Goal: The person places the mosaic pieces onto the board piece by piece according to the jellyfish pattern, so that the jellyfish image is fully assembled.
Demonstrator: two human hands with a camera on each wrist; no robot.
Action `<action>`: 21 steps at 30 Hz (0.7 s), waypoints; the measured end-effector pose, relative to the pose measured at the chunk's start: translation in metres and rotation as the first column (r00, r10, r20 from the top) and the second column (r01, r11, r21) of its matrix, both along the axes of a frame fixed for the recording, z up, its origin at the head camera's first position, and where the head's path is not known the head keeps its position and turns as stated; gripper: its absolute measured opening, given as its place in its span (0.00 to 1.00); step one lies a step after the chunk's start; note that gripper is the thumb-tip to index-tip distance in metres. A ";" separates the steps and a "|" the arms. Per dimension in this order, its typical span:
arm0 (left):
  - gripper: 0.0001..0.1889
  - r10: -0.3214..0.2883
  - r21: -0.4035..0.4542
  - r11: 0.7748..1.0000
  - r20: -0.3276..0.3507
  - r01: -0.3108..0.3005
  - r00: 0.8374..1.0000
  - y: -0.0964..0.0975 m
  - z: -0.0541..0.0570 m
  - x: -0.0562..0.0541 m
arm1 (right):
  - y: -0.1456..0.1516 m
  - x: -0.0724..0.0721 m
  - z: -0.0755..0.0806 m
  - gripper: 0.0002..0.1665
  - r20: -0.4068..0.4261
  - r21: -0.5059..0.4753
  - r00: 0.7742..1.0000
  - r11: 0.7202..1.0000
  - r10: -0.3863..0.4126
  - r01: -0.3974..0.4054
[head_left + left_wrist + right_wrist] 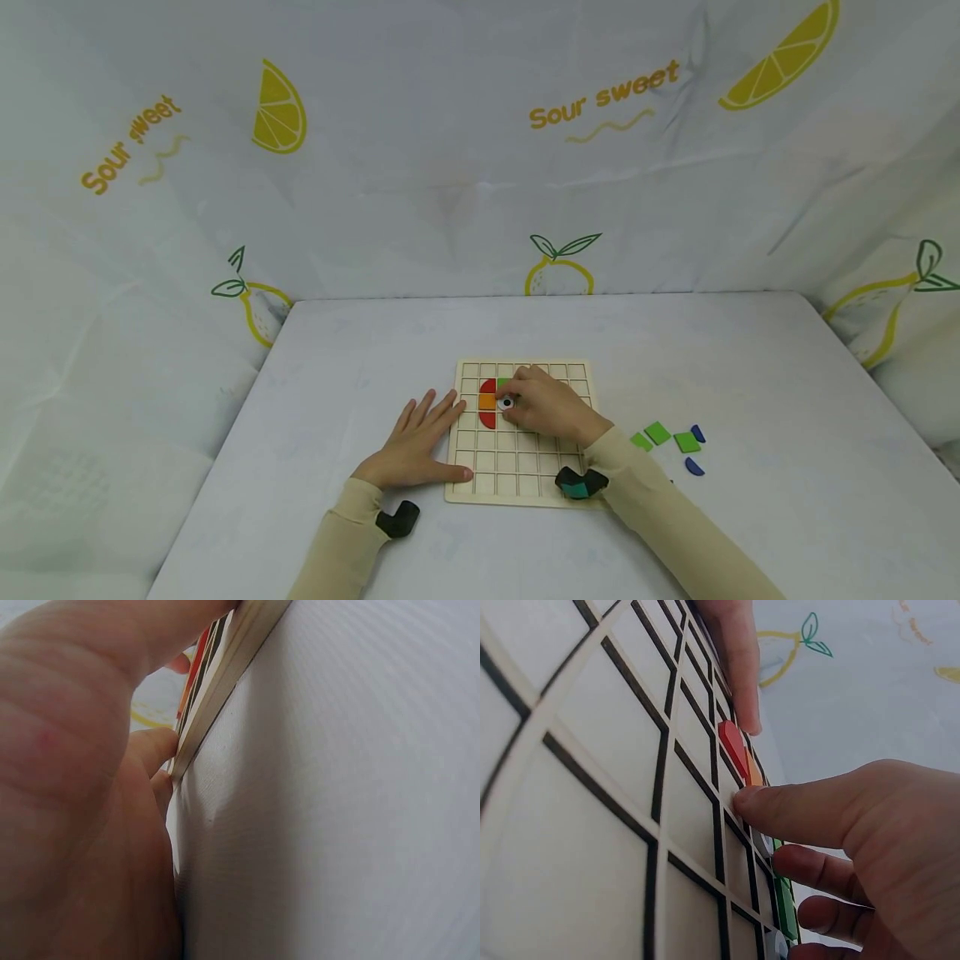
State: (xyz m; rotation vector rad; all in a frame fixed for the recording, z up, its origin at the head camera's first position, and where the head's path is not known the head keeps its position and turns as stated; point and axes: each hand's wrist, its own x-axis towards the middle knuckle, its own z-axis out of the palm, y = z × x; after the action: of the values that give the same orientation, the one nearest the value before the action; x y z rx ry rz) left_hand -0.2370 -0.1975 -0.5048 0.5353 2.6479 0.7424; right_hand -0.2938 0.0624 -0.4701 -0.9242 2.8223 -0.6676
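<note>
A pale wooden grid board [495, 485] lies on the table. My right hand [551, 406] reaches over it, thumb and forefinger around a white eye piece [506, 403] with a black dot. In the right wrist view that white piece [763, 841] shows between the thumb and a finger. Left of it sit an orange square [487, 402] and two red rounded pieces, one above [488, 387] and one below [487, 420]. A green piece [503, 382] is partly hidden by the fingers. With fingers spread, my left hand [420, 446] touches the board's left edge.
To the right of the board lie loose green squares [657, 432] and blue half-round pieces [694, 467], some partly behind the right sleeve. A white cloth printed with lemons [558, 275] hangs behind the table [360, 342]. Both wrists carry dark bands.
</note>
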 end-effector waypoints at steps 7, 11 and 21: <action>0.57 0.001 0.008 1.000 -0.003 -0.001 1.000 0.000 0.002 0.001 | 0.001 0.000 0.003 0.15 0.015 0.004 1.000 1.000 0.001 -0.001; 0.57 0.003 0.014 1.000 -0.003 -0.003 1.000 0.000 0.002 0.001 | 0.004 -0.002 0.008 0.20 0.059 -0.020 0.998 0.999 -0.030 0.031; 0.57 0.010 0.012 1.000 -0.001 -0.010 1.000 0.001 0.001 0.001 | 0.025 0.005 0.038 0.15 0.059 -0.175 0.998 0.984 -0.023 0.033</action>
State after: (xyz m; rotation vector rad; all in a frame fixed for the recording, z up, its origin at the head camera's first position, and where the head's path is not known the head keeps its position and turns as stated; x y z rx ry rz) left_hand -0.2357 -0.1966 -0.5041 0.5263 2.6501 0.7621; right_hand -0.2893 0.0877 -0.4323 -0.8761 2.7658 -0.9442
